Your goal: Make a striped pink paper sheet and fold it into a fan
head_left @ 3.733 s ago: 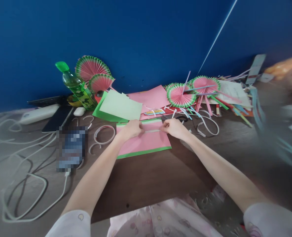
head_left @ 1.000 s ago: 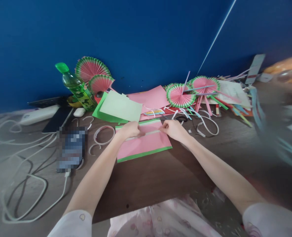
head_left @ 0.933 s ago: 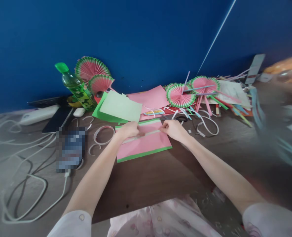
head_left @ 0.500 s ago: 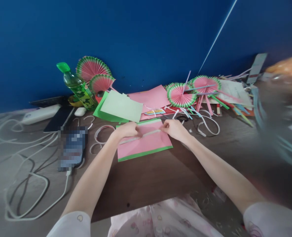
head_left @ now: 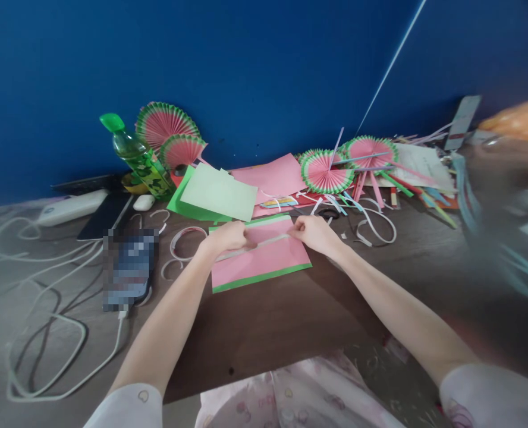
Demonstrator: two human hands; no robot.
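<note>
A pink sheet of paper [head_left: 264, 261] with green bands along its near and far edges lies slightly askew on the desk. Across it runs a narrow white strip [head_left: 273, 240], which looks like tape or paper. My left hand [head_left: 231, 236] is closed, its fingertips pinching the strip left of the sheet's middle. At the strip's right end, over the sheet's right side, my right hand [head_left: 317, 233] pinches it between thumb and finger. The strip's far left part passes partly behind my left hand.
Behind the sheet are pale green paper [head_left: 222, 193], pink paper [head_left: 270, 175], folded fans [head_left: 326, 172] and paper strips. A tape roll [head_left: 188, 242], a phone [head_left: 132, 270] with its cable and a green-capped bottle [head_left: 134, 154] stand left. A blurred person [head_left: 514, 154] is at right.
Both hands stay almost in place, still pinching the white strip. The view has shifted very slightly, and the person at the right has moved a little.
</note>
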